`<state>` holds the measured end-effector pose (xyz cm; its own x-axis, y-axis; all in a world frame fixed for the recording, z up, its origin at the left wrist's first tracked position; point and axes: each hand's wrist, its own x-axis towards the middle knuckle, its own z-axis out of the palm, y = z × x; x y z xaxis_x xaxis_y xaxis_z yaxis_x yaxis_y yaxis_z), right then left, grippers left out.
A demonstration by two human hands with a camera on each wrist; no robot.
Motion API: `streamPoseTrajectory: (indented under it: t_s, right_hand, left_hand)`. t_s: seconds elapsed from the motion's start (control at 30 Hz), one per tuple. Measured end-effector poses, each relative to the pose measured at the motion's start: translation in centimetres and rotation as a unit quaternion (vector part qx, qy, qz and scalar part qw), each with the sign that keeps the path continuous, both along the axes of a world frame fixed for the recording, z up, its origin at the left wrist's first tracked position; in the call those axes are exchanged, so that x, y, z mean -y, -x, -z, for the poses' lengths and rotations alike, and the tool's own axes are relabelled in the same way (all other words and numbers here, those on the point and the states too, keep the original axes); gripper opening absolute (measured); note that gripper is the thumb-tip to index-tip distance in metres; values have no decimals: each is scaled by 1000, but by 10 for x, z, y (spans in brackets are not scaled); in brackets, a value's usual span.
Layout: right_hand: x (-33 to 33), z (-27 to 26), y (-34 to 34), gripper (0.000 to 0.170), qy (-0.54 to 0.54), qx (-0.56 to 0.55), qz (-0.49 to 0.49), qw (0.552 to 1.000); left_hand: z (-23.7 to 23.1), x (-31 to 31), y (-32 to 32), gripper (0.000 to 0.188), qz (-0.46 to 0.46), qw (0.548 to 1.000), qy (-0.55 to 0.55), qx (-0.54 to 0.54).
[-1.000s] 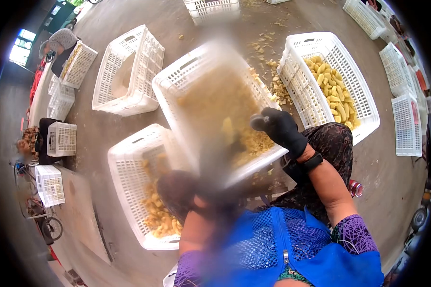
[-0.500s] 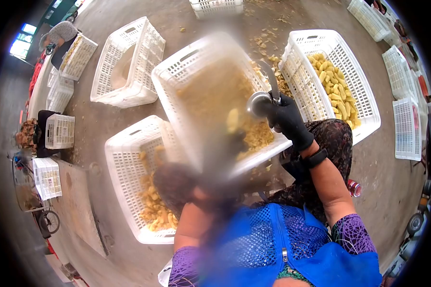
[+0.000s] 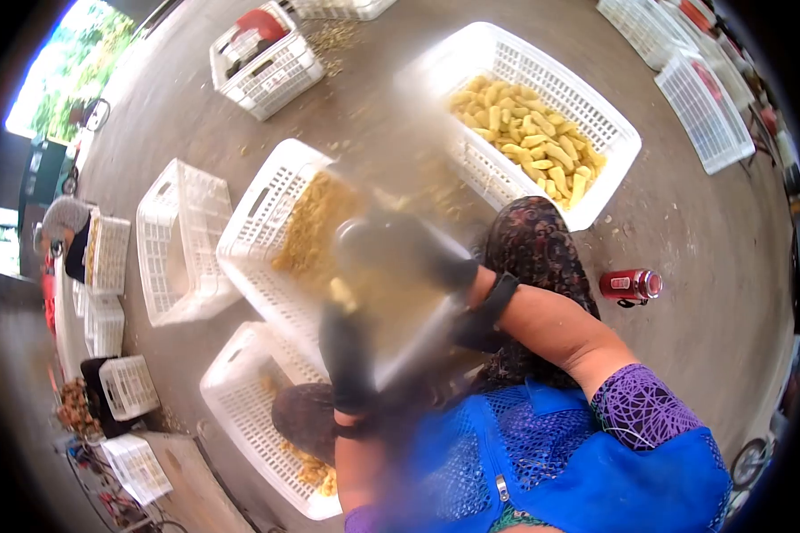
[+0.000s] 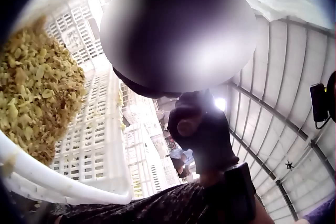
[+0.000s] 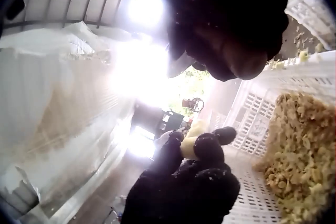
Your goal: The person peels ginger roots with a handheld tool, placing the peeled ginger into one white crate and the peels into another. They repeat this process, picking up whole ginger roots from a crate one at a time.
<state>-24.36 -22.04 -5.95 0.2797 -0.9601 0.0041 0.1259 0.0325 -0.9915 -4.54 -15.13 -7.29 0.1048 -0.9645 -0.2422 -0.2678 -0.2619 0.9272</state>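
Note:
My left hand (image 3: 348, 360), in a black glove, pinches a peeled, pale yellow vegetable piece (image 5: 193, 139) between thumb and fingers; it stands upright in the right wrist view. Above and to its right, my gloved right hand (image 5: 223, 29) is curled round a metal tool (image 3: 357, 235) with a rounded end, blurred in the head view. Both hands are over a white slatted crate (image 3: 256, 204) by my knees. Brown and yellow peelings (image 4: 42, 87) heap inside it. A dark blurred oval covers much of the left wrist view.
To the front right stands a white crate (image 3: 609, 147) of peeled yellow pieces (image 3: 529, 133). Another crate (image 3: 231, 382) with yellow pieces is by my left knee. A white crate (image 3: 182, 249) stands further left. On the floor at right lies a red bottle (image 3: 631, 284).
The head view has turned. My right hand has moved left with the metal tool, from the crate's right side to close by the left hand and its yellow piece.

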Motion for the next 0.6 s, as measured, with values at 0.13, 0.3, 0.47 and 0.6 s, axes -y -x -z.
streamPoseTrajectory:
  t_s: [0.13,0.3,0.47,0.6]
  right_hand:
    - [-2,-18,-6,29,-62,115,-29,991]
    - [-15,-49,2,37,-122,220,-68,965]
    - [-41,-147,47,40,-47,-2,-64,997]
    - [-11,-45,3,31,-50,34,-76,995]
  left_hand:
    - [-38,-6,31,20,26,997,7,68]
    - [-57,-1,46,30,162,897,73,404]
    - [-49,-2,48,31,66,993,97,3]
    - [-75,1,54,33,69,991,101,-50]
